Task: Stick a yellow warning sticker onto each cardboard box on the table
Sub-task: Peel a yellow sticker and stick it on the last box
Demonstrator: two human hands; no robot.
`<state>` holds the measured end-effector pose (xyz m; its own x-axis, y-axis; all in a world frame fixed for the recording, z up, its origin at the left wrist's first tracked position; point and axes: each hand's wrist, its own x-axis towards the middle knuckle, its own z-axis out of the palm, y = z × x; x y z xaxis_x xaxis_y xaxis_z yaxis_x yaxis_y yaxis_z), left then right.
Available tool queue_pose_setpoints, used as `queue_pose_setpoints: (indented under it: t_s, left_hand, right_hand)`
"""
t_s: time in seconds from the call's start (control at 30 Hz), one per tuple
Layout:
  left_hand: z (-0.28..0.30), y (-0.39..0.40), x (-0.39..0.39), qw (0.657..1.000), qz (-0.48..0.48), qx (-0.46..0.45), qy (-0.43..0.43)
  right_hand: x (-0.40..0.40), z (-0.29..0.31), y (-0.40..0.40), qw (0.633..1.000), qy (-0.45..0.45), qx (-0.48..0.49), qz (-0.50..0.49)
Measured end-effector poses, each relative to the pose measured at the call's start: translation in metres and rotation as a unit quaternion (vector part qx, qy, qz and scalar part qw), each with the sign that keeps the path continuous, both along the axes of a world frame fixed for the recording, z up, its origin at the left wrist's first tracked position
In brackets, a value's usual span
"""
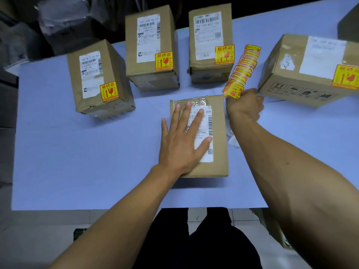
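Note:
A cardboard box [218, 152] with a white shipping label lies in the middle of the blue table [77, 156]; no yellow sticker shows on it. My left hand [182, 140] rests flat on its top, fingers spread over the label. My right hand [245, 106] grips the near end of a strip of yellow warning stickers [242, 70], which slants up and away just beyond the box's far right corner. Four more boxes each carry a yellow sticker: far left [93, 105], back middle [151, 35], back right [206, 68], and a larger one at the right edge [291, 74].
White backing scraps [233, 140] lie on the table beside the middle box, under my right forearm. Dark bags [64, 22] are piled behind the table at the left. Another dark object [349, 24] sits at the far right corner. My legs stand at the table's near edge.

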<state>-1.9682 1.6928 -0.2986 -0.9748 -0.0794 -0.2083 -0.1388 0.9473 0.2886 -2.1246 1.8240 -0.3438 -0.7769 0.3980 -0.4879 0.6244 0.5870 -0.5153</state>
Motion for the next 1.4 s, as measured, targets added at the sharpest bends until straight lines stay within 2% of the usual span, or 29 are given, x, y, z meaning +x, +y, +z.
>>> queue_pose_setpoints:
  t_s: [0.2, 0.43, 0.63, 0.83, 0.9, 0.97, 1.03, 1.1, 1.13, 1.2, 1.23, 1.4]
  left_hand:
    - [-0.002, 0.000, 0.000, 1.000, 0.003, 0.003, 0.005]
    - [-0.004, 0.000, 0.000, 1.000, 0.003, 0.007, 0.008]
    - [-0.004, -0.002, 0.002, 1.000, 0.002, 0.018, 0.016]
    - [0.008, -0.003, -0.002, 0.999, -0.008, 0.035, -0.021]
    - [0.017, -0.001, -0.004, 0.999, 0.000, 0.052, -0.001]
    - [0.033, 0.005, -0.007, 0.991, 0.014, 0.116, 0.058]
    - [0.050, 0.016, -0.012, 0.973, 0.054, 0.193, 0.115]
    - [0.070, 0.026, -0.018, 0.934, 0.144, 0.311, 0.101]
    - [0.080, 0.031, -0.022, 0.894, 0.196, 0.398, 0.061]
    - [0.095, 0.035, -0.024, 0.790, 0.259, 0.556, -0.017]
    - [0.100, 0.035, -0.022, 0.759, 0.266, 0.593, -0.032]
    - [0.124, 0.025, -0.005, 0.697, 0.270, 0.665, -0.008]
  right_hand:
    - [0.000, -0.002, -0.008, 0.999, 0.009, 0.019, -0.024]
    - [-0.002, -0.005, -0.002, 0.999, 0.011, -0.004, -0.045]
    - [0.009, 0.002, 0.016, 0.980, 0.036, -0.167, -0.105]
    - [0.052, 0.025, 0.049, 0.962, 0.002, -0.272, -0.028]
    - [0.063, 0.040, 0.056, 0.952, 0.008, -0.304, -0.022]
    - [0.071, 0.063, 0.060, 0.945, 0.032, -0.325, -0.013]
    - [0.080, 0.088, 0.061, 0.933, 0.059, -0.355, 0.004]
    - [0.091, 0.113, 0.059, 0.917, 0.077, -0.388, 0.038]
    - [0.097, 0.124, 0.058, 0.910, 0.082, -0.403, 0.058]
    - [0.109, 0.143, 0.054, 0.898, 0.089, -0.419, 0.096]
    - [0.115, 0.151, 0.051, 0.895, 0.094, -0.422, 0.113]
    - [0.135, 0.177, 0.040, 0.882, 0.102, -0.444, 0.119]
